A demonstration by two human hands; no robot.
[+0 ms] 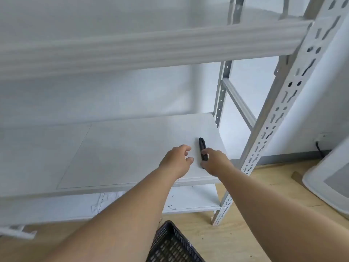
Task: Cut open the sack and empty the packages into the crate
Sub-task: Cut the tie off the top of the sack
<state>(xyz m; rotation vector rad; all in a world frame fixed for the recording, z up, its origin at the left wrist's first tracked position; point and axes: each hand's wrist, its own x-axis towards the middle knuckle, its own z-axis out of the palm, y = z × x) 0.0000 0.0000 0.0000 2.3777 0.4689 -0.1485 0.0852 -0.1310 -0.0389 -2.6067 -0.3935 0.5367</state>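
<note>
Cutter point(202, 149) on shelf point(132, 148), crate point(171, 244) below.

Your two bare forearms extend forward and upward from the lower edge of the view, converging toward the centre. Your left hand point(176, 159), back facing up, has its fingers point(186, 148) loosely curled, thumb tip pointing right, gripping nothing. Your right hand point(214, 161) lies just beside it, apart by a narrow gap, back also facing up; its index finger and thumb are pinched on a slim black object, with the remaining fingers hidden beneath the hand. Both wrists are straight, in line with the forearms.
</note>
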